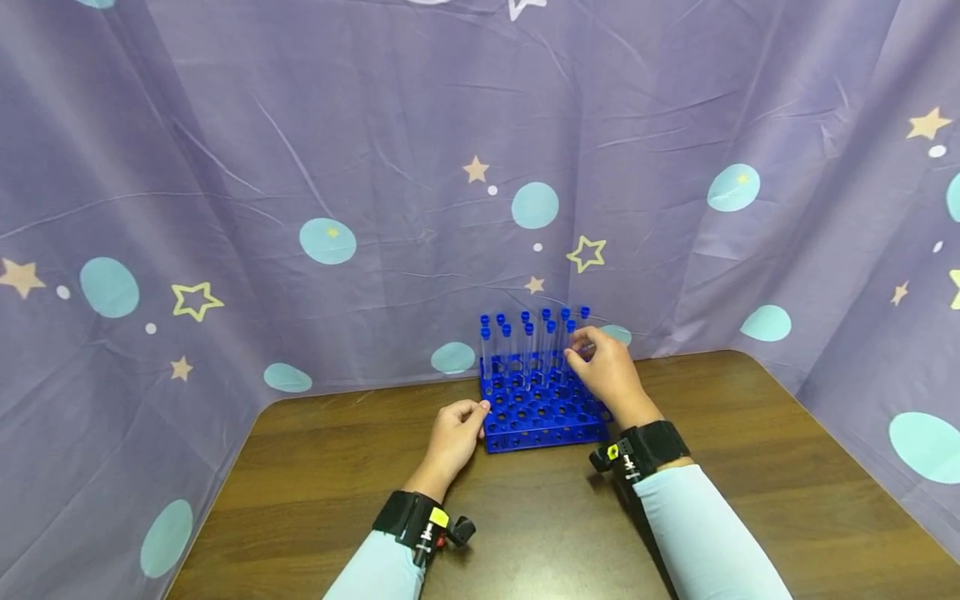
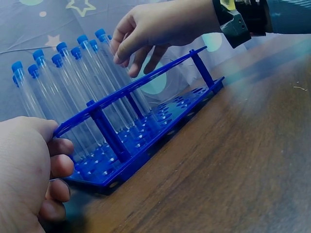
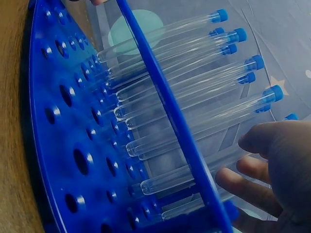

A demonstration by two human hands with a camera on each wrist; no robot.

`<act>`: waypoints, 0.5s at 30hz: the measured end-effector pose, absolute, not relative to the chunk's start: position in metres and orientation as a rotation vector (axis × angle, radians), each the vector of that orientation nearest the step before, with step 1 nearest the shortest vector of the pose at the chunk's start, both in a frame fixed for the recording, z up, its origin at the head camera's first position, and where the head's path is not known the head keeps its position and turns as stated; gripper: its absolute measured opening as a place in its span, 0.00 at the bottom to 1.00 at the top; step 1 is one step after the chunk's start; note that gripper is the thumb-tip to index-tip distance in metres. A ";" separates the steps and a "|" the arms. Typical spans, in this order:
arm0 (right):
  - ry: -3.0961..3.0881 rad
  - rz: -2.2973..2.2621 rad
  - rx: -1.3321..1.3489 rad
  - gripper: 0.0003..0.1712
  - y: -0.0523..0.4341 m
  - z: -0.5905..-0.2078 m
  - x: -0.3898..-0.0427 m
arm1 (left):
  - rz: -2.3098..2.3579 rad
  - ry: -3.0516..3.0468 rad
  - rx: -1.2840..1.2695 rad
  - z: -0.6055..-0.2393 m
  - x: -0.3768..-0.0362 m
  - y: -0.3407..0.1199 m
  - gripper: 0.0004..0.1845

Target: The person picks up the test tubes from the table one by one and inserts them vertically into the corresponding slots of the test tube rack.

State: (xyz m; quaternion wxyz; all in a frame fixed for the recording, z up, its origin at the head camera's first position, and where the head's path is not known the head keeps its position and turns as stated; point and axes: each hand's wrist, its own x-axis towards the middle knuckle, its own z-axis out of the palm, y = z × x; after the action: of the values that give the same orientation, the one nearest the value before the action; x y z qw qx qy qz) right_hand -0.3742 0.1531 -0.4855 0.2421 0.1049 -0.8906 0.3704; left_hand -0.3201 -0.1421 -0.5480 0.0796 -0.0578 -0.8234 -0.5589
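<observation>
Draping the back and both sides was a wrinkled purple cloth [image 1: 420, 125] printed with teal dots and yellow stars; it fell to a dark brown wood-grain table [image 1: 750, 433], smooth and slightly glossy. At the far middle of the table, near the cloth, sat a bright blue plastic rack [image 1: 542, 417], two perforated plates joined by corner posts, round holes in rows. Clear, thin, round-bottomed tubes [image 1: 528, 354] with small blue caps stood upright in its rear rows; the front holes were unfilled. The left hand [image 1: 453, 433] rested at the rack's front-left corner, fingers curled against the top plate's edge, steadying it. The right hand [image 1: 609, 371] reached over the rack's right rear, fingers loosely bent among the tubes at the tall end tube [image 1: 584, 333]; couldn't tell if it actually pinched one. Pale blue sleeves, black wrist straps with small cameras on both arms.
</observation>
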 end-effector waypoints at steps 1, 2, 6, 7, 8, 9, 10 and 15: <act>-2.439 1.015 0.283 0.15 0.154 -0.485 -0.374 | -1.677 -2.458 -0.173 -0.547 -0.320 -0.142 0.19; -2.442 1.017 0.279 0.15 0.154 -0.485 -0.375 | -1.680 -2.455 -0.168 -0.547 -0.320 -0.142 0.19; -2.466 1.033 0.251 0.17 0.156 -0.484 -0.375 | -1.752 -2.411 -0.132 -0.544 -0.319 -0.143 0.19; -2.472 1.035 0.240 0.16 0.157 -0.484 -0.375 | -1.775 -2.397 -0.122 -0.544 -0.319 -0.143 0.19; -2.472 1.033 0.229 0.16 0.157 -0.484 -0.375 | -1.797 -2.382 -0.112 -0.544 -0.318 -0.144 0.19; -2.469 1.035 0.215 0.15 0.158 -0.483 -0.374 | -1.822 -2.365 -0.105 -0.544 -0.318 -0.144 0.19; -2.466 1.035 0.198 0.15 0.158 -0.482 -0.373 | -1.843 -2.348 -0.098 -0.544 -0.318 -0.144 0.18; -2.389 1.062 0.132 0.11 0.165 -0.475 -0.369 | -1.924 -2.219 -0.055 -0.543 -0.318 -0.145 0.17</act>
State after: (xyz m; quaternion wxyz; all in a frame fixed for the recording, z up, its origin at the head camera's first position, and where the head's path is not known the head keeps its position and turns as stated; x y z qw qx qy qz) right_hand -0.3691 0.1647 -0.4753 0.2590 0.0487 -0.8814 0.3920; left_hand -0.3183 -0.1448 -0.5431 0.1021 -0.0186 -0.7514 -0.6516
